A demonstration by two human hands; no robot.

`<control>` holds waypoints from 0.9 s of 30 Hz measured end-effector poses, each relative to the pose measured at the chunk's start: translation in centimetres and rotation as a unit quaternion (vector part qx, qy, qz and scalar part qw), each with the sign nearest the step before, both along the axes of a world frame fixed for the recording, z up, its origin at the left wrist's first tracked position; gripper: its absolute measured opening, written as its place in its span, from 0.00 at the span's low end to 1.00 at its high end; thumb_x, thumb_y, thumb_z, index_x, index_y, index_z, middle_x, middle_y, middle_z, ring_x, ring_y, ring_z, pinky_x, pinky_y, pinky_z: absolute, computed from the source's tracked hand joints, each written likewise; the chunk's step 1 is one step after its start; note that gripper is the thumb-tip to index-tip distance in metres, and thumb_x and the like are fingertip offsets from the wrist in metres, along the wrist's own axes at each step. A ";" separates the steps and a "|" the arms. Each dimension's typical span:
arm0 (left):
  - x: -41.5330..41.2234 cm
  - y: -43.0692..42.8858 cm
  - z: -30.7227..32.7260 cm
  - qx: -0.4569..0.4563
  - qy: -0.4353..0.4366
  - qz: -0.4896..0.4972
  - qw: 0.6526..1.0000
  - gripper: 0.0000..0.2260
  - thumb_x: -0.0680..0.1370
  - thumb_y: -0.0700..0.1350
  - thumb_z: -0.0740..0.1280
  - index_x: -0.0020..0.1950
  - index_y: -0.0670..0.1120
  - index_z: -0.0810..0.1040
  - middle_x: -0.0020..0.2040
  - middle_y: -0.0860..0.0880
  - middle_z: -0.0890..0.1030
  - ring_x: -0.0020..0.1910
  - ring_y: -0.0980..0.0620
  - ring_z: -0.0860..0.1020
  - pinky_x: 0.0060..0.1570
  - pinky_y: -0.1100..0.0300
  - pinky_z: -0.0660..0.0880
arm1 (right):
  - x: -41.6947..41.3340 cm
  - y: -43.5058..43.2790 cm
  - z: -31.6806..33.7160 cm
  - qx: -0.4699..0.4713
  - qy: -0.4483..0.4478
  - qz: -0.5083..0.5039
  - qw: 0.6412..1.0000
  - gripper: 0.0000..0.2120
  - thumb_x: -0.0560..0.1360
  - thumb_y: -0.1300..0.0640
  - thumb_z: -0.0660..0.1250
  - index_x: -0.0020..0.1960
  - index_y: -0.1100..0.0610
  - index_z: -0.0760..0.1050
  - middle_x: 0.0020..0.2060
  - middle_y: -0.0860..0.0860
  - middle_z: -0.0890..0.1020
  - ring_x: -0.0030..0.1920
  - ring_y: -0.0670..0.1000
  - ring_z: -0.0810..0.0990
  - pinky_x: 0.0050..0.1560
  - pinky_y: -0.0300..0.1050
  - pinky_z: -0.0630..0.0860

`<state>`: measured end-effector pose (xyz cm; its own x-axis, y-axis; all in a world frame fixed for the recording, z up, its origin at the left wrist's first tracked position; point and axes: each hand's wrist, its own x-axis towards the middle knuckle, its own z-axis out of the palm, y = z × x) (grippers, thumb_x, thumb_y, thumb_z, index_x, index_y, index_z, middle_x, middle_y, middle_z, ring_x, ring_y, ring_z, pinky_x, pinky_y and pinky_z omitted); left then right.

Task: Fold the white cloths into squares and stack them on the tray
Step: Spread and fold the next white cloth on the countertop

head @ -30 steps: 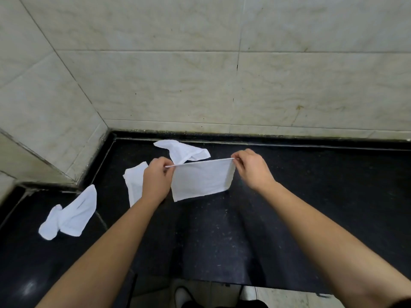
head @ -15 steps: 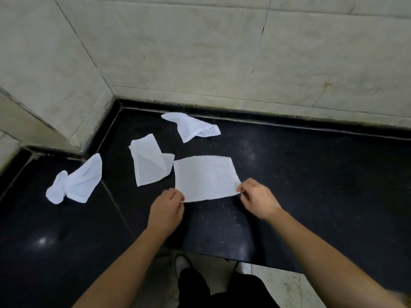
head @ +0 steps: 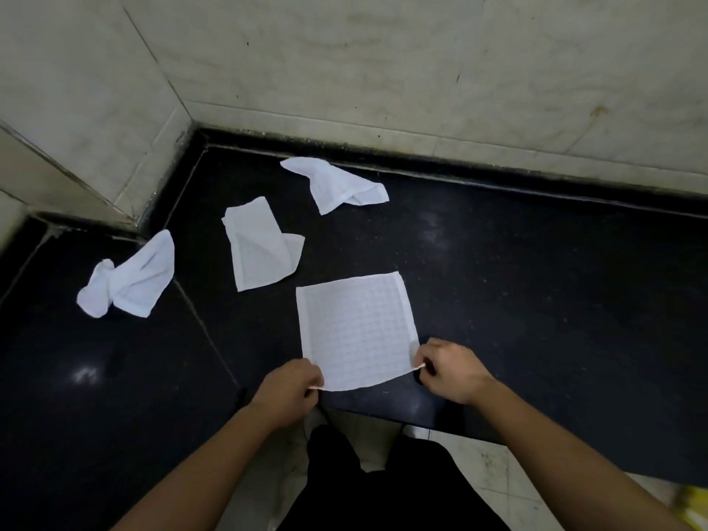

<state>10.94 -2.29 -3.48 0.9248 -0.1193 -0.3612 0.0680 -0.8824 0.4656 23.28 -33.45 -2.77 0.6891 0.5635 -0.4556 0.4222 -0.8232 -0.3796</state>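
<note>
A white checked cloth lies spread flat on the black counter, close to its front edge. My left hand pinches the cloth's near left corner. My right hand pinches its near right corner. Three other white cloths lie loose on the counter: a half-folded one just beyond the flat cloth, a crumpled one near the back wall, and a bunched one at the far left. No tray is in view.
Tiled walls close off the counter at the back and left, forming a corner. The counter's front edge runs just below my hands, with pale floor tiles beneath. Something yellow shows at the bottom right.
The cloth, held up stretched between both hands a second ago, has come down flat on the counter. Both hands moved toward me, still pinching its near corners.
</note>
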 end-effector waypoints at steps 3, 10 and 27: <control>2.0 0.8 1.1 -0.131 0.054 0.183 0.973 0.05 0.74 0.42 0.73 0.45 0.52 0.82 0.41 0.57 0.82 0.41 0.60 0.79 0.43 0.68 0.74 | 1.8 0.8 0.5 0.055 0.075 -0.117 0.989 0.04 0.75 0.53 0.70 0.49 0.45 0.80 0.44 0.41 0.80 0.46 0.46 0.80 0.47 0.39 0.76; 7.0 1.6 1.8 -0.305 0.043 0.521 0.796 0.07 0.76 0.40 0.73 0.53 0.44 0.83 0.48 0.49 0.84 0.46 0.55 0.80 0.42 0.64 0.74 | 6.8 4.3 0.1 0.240 0.153 -0.403 0.870 0.07 0.74 0.58 0.75 0.52 0.53 0.84 0.45 0.50 0.87 0.48 0.48 0.85 0.53 0.37 0.80; 12.4 2.4 -1.8 -0.246 -0.021 0.596 0.764 0.08 0.75 0.41 0.73 0.54 0.42 0.83 0.45 0.51 0.82 0.45 0.56 0.80 0.53 0.59 0.77 | 11.0 8.7 -1.4 0.202 0.109 -0.475 0.850 0.06 0.78 0.56 0.68 0.53 0.48 0.81 0.44 0.44 0.83 0.46 0.43 0.81 0.40 0.28 0.70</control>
